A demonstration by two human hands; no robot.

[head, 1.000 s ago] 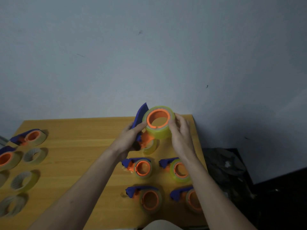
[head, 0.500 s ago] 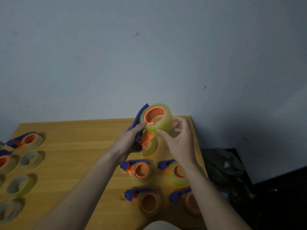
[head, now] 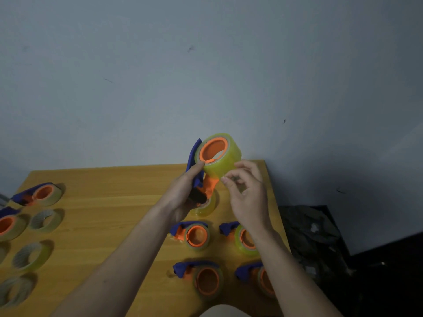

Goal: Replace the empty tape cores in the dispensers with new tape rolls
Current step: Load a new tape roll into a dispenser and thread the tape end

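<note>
While the left hand [head: 183, 193] grips the blue handle of a tape dispenser [head: 201, 179] raised over the far right part of the wooden table [head: 109, 216], a yellowish tape roll [head: 223, 160] sits on its orange hub. Beside the roll, the right hand [head: 248, 193] curls, thumb and forefinger pinched close; whether they hold tape I cannot tell. Below stand 4 loaded dispensers [head: 194, 235]; loose rolls [head: 45, 220] lie at left.

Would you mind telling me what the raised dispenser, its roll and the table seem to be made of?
Dispenser: apparently moulded plastic, matte blue body with an orange hub. Tape roll: glossy, translucent yellowish film, probably clear packing tape. Table: wood or wood-look laminate, with visible grain lines.
</note>
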